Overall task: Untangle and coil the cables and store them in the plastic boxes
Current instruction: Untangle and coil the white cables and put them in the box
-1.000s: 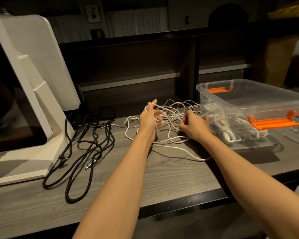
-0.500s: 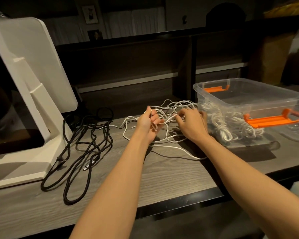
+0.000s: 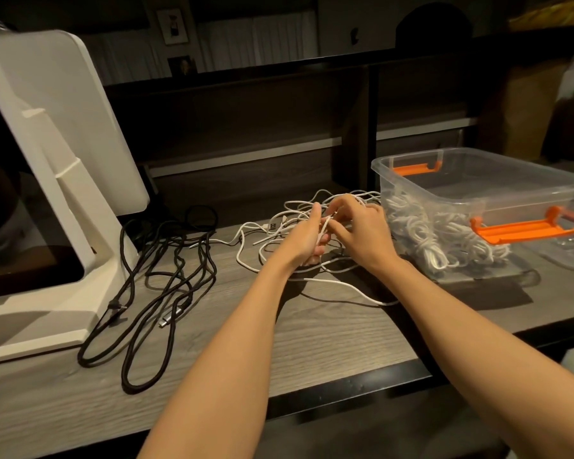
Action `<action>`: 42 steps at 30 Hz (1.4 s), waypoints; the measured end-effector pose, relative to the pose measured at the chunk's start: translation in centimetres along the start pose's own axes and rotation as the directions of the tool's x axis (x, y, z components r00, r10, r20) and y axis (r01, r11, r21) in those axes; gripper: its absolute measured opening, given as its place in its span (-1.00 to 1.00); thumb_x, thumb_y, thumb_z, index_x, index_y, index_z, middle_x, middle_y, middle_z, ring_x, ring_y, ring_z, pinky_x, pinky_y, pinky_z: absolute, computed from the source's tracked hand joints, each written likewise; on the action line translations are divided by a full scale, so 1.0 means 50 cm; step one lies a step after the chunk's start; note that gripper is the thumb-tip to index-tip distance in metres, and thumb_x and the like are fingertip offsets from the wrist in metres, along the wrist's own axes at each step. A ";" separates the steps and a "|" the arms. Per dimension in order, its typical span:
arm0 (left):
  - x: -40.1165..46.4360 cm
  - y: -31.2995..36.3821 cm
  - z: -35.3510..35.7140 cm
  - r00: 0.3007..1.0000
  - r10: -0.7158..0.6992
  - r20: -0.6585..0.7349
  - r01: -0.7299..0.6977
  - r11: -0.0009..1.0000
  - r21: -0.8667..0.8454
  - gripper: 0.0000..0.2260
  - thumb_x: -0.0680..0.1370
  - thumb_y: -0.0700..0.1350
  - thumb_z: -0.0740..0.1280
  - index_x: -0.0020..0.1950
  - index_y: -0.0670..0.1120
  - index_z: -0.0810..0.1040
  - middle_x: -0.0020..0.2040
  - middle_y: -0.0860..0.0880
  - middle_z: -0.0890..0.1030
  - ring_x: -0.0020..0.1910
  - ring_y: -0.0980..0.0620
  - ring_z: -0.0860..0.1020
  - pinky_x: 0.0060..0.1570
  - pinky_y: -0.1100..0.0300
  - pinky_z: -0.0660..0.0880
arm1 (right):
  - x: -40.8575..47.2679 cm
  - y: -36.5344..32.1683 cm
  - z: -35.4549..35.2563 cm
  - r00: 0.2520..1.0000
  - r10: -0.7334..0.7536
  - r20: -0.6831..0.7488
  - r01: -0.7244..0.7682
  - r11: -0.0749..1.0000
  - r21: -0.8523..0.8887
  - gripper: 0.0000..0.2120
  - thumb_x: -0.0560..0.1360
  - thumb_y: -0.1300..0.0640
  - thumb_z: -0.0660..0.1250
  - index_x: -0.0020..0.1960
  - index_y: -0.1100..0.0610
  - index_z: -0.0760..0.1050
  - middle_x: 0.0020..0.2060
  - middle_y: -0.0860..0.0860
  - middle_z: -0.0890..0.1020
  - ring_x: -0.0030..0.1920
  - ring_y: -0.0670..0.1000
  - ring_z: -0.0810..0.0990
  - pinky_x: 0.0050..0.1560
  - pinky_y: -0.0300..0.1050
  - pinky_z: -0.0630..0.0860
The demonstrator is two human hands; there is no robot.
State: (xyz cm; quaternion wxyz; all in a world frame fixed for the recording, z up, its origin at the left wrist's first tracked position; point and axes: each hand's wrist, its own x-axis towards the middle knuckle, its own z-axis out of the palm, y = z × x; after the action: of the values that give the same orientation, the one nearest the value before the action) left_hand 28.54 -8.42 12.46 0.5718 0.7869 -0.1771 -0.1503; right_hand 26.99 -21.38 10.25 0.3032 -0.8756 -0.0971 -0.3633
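I see the white cable tangle on the desk beside the clear box; my left hand grips 1 strand, my right hand pinches it, likely to free it.

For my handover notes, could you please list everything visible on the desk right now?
white cables: one tangle, white, mid-desk under the hands
black cables: one loose bunch, black, left of the white tangle
box: one, clear with orange handles, right side, white cables inside
monitor: one, white, far left
desk: one, grey wood
left hand: one, grips a white cable
right hand: one, pinches a white cable beside the left hand
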 end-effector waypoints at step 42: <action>0.001 -0.002 -0.019 0.959 -0.175 -0.225 0.080 0.923 -0.377 -0.51 0.68 0.17 -0.06 -0.32 -0.07 0.32 -0.42 -0.01 0.38 -0.47 0.10 0.32 -0.52 0.32 0.27 | -0.005 -0.004 0.003 0.994 -0.040 0.107 0.025 0.991 0.133 -0.88 0.51 0.09 0.34 0.00 0.08 0.44 -0.16 -0.02 0.58 -0.11 0.02 0.56 0.04 0.06 0.51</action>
State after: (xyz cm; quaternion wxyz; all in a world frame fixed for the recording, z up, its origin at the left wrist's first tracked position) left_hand 28.99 -7.63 12.65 0.7144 0.6898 -0.0196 -0.1154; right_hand 26.82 -21.14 10.09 0.3486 -0.8705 -0.1515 -0.3126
